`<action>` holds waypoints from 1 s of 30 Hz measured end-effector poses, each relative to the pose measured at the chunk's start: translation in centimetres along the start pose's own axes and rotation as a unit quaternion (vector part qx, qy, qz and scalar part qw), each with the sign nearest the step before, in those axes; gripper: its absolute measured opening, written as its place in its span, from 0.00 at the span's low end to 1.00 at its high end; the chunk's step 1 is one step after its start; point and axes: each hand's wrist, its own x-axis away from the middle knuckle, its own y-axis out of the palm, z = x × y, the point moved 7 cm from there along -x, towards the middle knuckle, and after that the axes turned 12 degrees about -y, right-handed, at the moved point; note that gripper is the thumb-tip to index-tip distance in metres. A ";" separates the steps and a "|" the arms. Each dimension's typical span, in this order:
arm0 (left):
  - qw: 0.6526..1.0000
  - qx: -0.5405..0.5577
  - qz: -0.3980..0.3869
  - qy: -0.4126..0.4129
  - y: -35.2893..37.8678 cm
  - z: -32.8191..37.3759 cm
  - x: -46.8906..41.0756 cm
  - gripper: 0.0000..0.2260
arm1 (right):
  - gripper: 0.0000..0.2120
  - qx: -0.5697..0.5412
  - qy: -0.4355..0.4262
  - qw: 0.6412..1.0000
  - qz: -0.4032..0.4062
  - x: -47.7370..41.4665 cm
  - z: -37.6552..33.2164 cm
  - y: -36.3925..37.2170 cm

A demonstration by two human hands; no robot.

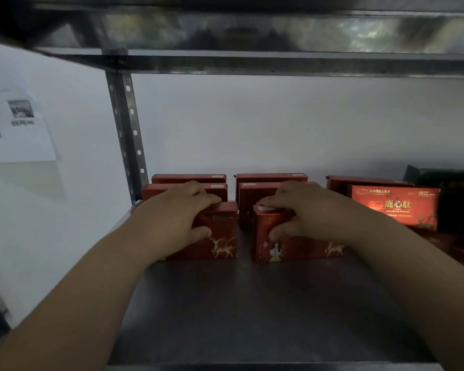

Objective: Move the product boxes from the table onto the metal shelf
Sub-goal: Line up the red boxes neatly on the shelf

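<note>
A dark metal shelf fills the lower view, backed by a white wall, with a perforated post at its left corner and a printed sheet stuck to the wall further left. Red rear boxes stand upright along the back in two short rows, and a labelled box faces forward at the right, beside a dark package. Two bare forearms reach in: the left hand grasps the left front box, fingers curled over its top and thumb on its face, and the right hand grasps the right front box likewise, both boxes standing on the shelf.
</note>
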 end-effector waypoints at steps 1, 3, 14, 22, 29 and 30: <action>1.000 -0.002 0.017 -0.004 0.1 -0.2 0.3 0.29 | 0.35 0.007 0.001 1.000 0.006 -0.4 -0.3 0.0; 0.999 -0.001 0.045 -0.005 0.2 -0.6 0.6 0.29 | 0.35 0.030 0.004 0.999 0.018 -0.9 -0.8 0.2; 0.995 -0.024 0.102 -0.002 0.9 -0.8 1.0 0.33 | 0.33 0.108 0.013 0.988 0.105 1.0 0.2 1.5; 0.991 -0.047 0.123 0.000 1.4 -0.5 0.9 0.32 | 0.33 0.116 0.007 0.982 0.149 0.7 0.4 2.1; 0.989 -0.048 0.139 -0.004 1.2 -0.4 1.0 0.32 | 0.34 0.109 0.020 0.983 0.149 0.6 0.2 2.0; 0.989 -0.046 0.139 -0.006 1.2 -0.4 1.0 0.32 | 0.34 0.107 0.020 0.983 0.149 0.6 0.2 2.0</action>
